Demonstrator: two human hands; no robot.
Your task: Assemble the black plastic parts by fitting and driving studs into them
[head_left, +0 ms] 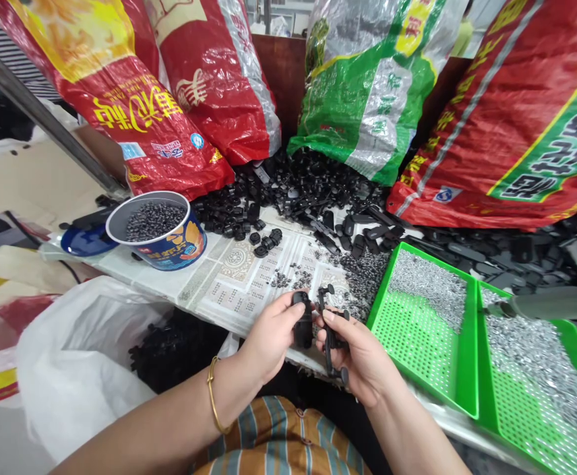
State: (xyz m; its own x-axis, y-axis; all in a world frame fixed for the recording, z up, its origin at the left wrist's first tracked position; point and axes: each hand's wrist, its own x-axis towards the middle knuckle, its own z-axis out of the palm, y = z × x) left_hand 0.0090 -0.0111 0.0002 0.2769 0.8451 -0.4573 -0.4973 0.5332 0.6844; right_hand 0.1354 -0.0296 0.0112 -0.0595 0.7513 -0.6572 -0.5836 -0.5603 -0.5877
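Observation:
My left hand (273,333) grips a small oblong black plastic part (303,323) between thumb and fingers. Close beside it, my right hand (360,356) is closed around a black plastic frame (328,343) with round knobs on its ends. Both parts are held upright over the table's front edge, apart or barely touching; I cannot tell which. Behind my hands, tiny dark pieces (362,280) lie scattered on the patterned tablecloth (229,297). My fingers hide parts of both pieces.
A round tub (157,244) of small dark pieces stands at left, near a blue lid (88,237). Green trays (472,356) with shiny metal bits are at right. Red sacks (490,132) and a green sack (362,105) stand behind heaped black parts (308,191). A white bag (80,356) hangs lower left.

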